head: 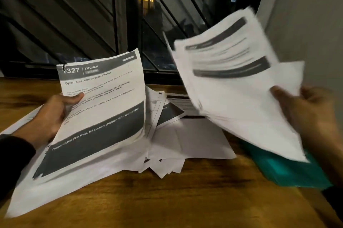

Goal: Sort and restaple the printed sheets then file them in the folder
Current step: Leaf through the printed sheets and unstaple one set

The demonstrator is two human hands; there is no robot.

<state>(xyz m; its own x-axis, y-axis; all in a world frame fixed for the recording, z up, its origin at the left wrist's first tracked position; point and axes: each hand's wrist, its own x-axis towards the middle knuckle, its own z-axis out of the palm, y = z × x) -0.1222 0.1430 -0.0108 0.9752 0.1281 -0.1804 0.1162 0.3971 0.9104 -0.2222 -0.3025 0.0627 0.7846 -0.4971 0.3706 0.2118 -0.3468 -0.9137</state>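
1. Left hand, at about nine o'clock in the view, grips a printed sheet, thumb pressed on its face and fingers curled behind; the page stands tilted up off the table, headed "327 KITCHEN" and "Open and refill pepper shaker".
2. Right hand, at three o'clock, holds a thicker bundle of sheets by its lower right edge, thumb on top. The bundle is blurred, so its print cannot be read, and the fingers behind it are hidden.
3. Sorting looks to be the step in hand: pages are split between the two hands, and a loose heap of sheets lies between them at the centre, spilling towards six o'clock. Nothing appears restapled or filed yet, and no stapler is in view.
4. The next move probably calls for matching page headings, squaring each set's edges and lining up the corners before stapling. The held page has a torn, dark-marked top left corner, likely where a staple sat.
5. Paper is thin, limp and white with dark grey printed bands, bowing where unsupported.
6. A teal folder, smooth and flat, lies at four o'clock, partly under the bundle, on the wooden table, which shows warm, streaked grain.
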